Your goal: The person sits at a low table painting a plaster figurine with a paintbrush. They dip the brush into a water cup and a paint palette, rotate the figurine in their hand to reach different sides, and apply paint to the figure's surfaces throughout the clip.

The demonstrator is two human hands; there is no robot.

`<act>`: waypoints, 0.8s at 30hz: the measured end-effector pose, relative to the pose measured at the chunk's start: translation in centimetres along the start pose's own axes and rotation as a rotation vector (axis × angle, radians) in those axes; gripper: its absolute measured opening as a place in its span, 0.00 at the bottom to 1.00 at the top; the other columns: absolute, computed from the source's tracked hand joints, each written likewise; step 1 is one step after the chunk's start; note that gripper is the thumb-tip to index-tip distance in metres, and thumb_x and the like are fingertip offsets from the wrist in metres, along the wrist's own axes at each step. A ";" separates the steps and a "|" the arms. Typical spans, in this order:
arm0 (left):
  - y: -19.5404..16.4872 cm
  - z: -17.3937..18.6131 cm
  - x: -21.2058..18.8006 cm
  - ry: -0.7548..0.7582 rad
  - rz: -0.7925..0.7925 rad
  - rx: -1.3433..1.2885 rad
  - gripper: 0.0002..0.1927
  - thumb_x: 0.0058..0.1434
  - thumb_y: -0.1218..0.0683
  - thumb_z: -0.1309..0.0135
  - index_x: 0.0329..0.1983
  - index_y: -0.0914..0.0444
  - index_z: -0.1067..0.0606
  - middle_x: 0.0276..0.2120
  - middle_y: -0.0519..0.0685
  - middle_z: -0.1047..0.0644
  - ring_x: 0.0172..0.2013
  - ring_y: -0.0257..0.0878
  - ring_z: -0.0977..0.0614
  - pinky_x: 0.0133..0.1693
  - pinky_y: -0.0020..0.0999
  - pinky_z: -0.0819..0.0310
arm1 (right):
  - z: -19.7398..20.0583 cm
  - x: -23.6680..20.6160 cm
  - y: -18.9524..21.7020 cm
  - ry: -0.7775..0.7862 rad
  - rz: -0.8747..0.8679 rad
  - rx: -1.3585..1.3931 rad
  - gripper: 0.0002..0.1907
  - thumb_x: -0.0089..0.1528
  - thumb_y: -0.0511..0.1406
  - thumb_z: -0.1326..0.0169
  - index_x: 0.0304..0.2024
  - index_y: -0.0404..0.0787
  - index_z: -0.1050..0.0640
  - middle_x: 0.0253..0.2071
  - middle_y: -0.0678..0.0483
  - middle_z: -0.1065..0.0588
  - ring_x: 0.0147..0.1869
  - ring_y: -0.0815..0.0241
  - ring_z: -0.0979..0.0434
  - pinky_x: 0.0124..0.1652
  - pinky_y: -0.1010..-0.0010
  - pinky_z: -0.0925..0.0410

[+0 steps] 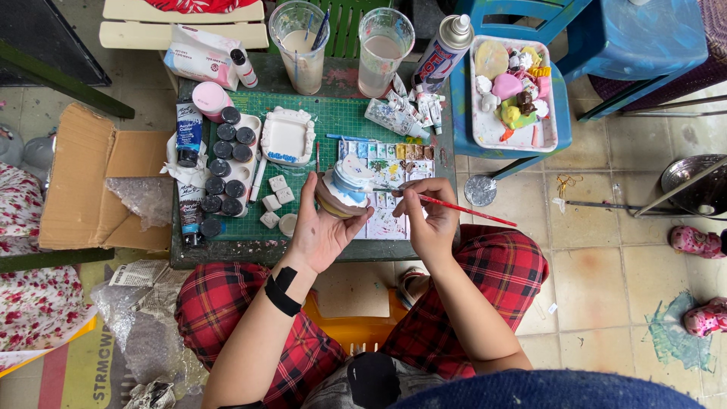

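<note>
Left hand (322,231) wrapped around a small round figurine (344,189), lifted just above the near edge of the bench (250,254), about mid-width. Right hand (428,220) pinched narrow on a thin red-handled brush (447,203), bristle end touching the figurine's right side. White and pale blue already laid on the figurine's top; tan lower body seemingly bare, so painting judged partly done, with the lower half and any fine details left. Hard to tell how wet the paint is.

Just behind the hands, a paint-smeared palette sheet (390,163) on a green cutting mat (341,113). Toward the left edge, a tray of dark-lidded paint pots (223,163) and two upright paint tubes (188,132). Near them, a white frame-shaped cast (288,136) and several small white pieces (276,193), apparently unpainted. At the far edge, two cloudy water cups (303,45) holding spare brushes. Beside the right edge, on a blue stool, a white tray of coloured figurines (511,91), finished by the look of it.
</note>
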State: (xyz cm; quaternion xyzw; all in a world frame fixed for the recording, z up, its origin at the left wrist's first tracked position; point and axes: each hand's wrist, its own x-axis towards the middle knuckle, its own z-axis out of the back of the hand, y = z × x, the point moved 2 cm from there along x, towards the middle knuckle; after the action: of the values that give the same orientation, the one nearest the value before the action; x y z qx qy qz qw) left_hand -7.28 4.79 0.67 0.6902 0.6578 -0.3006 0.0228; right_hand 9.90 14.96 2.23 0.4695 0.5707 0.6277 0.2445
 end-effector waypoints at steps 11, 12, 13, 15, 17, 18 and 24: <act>0.0 -0.1 0.0 -0.004 0.003 0.008 0.53 0.57 0.22 0.55 0.69 0.69 0.37 0.56 0.58 0.27 0.51 0.44 0.18 0.54 0.31 0.20 | 0.2 0.0 -0.2 0.060 -0.012 0.004 0.06 0.70 0.28 0.47 0.45 0.34 0.32 0.40 0.48 0.25 0.36 0.64 0.21 0.38 0.72 0.26; 0.0 -0.1 0.0 -0.003 0.006 0.003 0.53 0.58 0.22 0.55 0.69 0.69 0.37 0.56 0.58 0.27 0.51 0.44 0.18 0.54 0.31 0.20 | 0.1 0.0 -0.3 0.059 -0.018 0.005 0.06 0.70 0.28 0.47 0.45 0.34 0.32 0.40 0.48 0.25 0.35 0.64 0.21 0.38 0.72 0.26; 0.0 -0.1 0.1 -0.002 0.009 -0.003 0.53 0.58 0.22 0.55 0.69 0.69 0.37 0.55 0.58 0.27 0.51 0.44 0.19 0.54 0.31 0.20 | 0.1 0.1 -0.4 0.059 -0.024 0.006 0.06 0.70 0.28 0.47 0.45 0.34 0.32 0.40 0.48 0.25 0.35 0.65 0.21 0.38 0.72 0.27; 0.1 -0.1 0.0 -0.001 0.011 -0.003 0.53 0.58 0.22 0.55 0.69 0.69 0.37 0.55 0.58 0.27 0.51 0.44 0.19 0.54 0.31 0.20 | 0.1 0.2 -0.4 0.053 -0.034 0.010 0.06 0.70 0.28 0.46 0.45 0.35 0.32 0.39 0.49 0.25 0.35 0.65 0.21 0.37 0.73 0.27; 0.1 0.0 0.0 -0.001 0.007 0.009 0.53 0.57 0.23 0.55 0.69 0.68 0.37 0.55 0.57 0.26 0.51 0.44 0.19 0.53 0.31 0.20 | 0.2 0.2 -0.4 0.054 -0.025 -0.003 0.06 0.70 0.28 0.46 0.45 0.35 0.32 0.39 0.49 0.25 0.35 0.65 0.22 0.38 0.73 0.27; 0.0 0.1 0.0 -0.001 0.013 -0.004 0.53 0.58 0.22 0.55 0.68 0.69 0.37 0.55 0.57 0.26 0.50 0.44 0.19 0.54 0.31 0.20 | 0.2 0.3 -0.4 0.056 -0.010 -0.019 0.06 0.70 0.28 0.47 0.45 0.34 0.32 0.40 0.49 0.24 0.35 0.64 0.22 0.39 0.73 0.28; 0.1 0.2 0.1 -0.002 0.027 -0.032 0.53 0.58 0.22 0.55 0.68 0.70 0.36 0.54 0.58 0.26 0.50 0.44 0.19 0.53 0.31 0.20 | 0.3 0.1 -0.3 0.046 -0.011 0.024 0.06 0.71 0.27 0.47 0.45 0.35 0.32 0.38 0.50 0.25 0.36 0.65 0.22 0.39 0.73 0.27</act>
State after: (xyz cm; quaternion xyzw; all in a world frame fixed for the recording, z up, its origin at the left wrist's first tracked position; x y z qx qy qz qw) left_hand -7.32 4.78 0.43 0.6982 0.6533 -0.2902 0.0386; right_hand 10.07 15.31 1.91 0.4546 0.5861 0.6304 0.2290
